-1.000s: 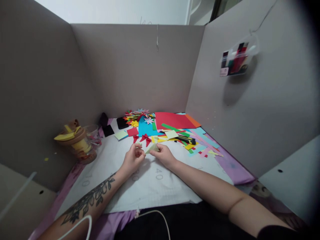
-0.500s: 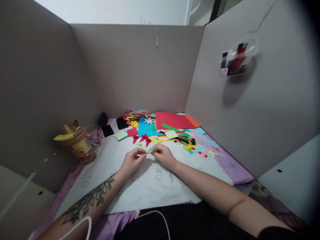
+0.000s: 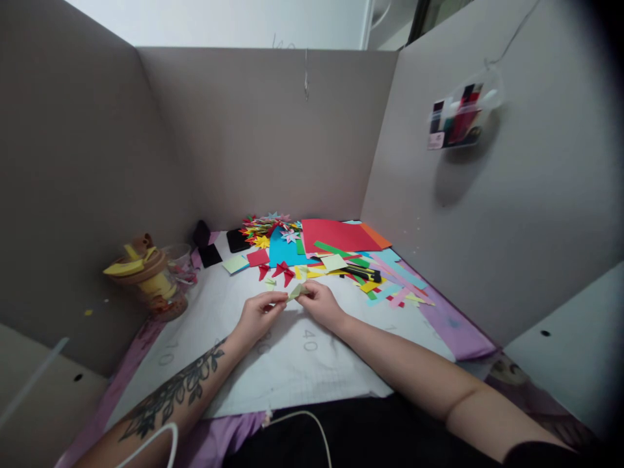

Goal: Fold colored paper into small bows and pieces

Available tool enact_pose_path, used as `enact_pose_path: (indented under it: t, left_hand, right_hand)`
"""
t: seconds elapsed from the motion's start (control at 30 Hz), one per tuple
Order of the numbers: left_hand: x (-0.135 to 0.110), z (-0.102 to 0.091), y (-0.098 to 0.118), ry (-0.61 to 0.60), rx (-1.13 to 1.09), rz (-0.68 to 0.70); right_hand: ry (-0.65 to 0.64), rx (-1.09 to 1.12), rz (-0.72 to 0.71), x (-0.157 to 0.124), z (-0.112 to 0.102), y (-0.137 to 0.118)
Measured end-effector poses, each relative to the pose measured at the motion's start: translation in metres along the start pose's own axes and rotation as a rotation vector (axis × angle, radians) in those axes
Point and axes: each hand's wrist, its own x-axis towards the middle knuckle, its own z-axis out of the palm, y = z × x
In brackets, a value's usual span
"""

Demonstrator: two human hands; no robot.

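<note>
Your left hand [image 3: 257,313] and right hand [image 3: 319,303] meet over white mat [image 3: 292,364] on counter. Both grips pinched narrow on pale green folded paper [image 3: 296,291], one at each end, piece held just above mat. Red paper bows [image 3: 281,270] just beyond it. Red sheet [image 3: 336,234] and paper stars [image 3: 266,226] further back. Jar [image 3: 149,279] well off to left.

The white mat [image 3: 292,374] on the table bears pale grey printed numbers. "40" stands just behind the right hand [image 3: 320,303], on the person's side of its wrist. A figure that looks like "10" lies well to the left of the left hand [image 3: 257,314]. Another number is half hidden under the left wrist and cannot be read. The label on the clear plastic pouch [image 3: 461,117], high to the right of both hands, is too small to read.
</note>
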Motion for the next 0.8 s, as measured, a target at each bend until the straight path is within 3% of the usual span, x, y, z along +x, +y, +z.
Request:
enact_pose_path:
  t: [0.2, 0.37, 0.57, 0.8]
  left_hand:
    - [0.0002, -0.0008, -0.0024, -0.026, 0.057, 0.109]
    - [-0.0001, -0.0016, 0.0006, -0.039, 0.089, 0.106]
    - [0.0000, -0.0008, 0.0011, 0.045, 0.093, 0.117]
    - [-0.0005, 0.0002, -0.0037, 0.101, 0.173, 0.353]
  right_hand:
    - [0.020, -0.005, 0.030, -0.0004, 0.0004, 0.0000]
    - [0.021, 0.012, 0.045, -0.0008, 0.0005, -0.0016]
    - [-0.003, 0.030, 0.009, -0.0012, 0.0008, -0.0040]
    - [-0.019, 0.090, 0.055, -0.0008, 0.0037, -0.0036]
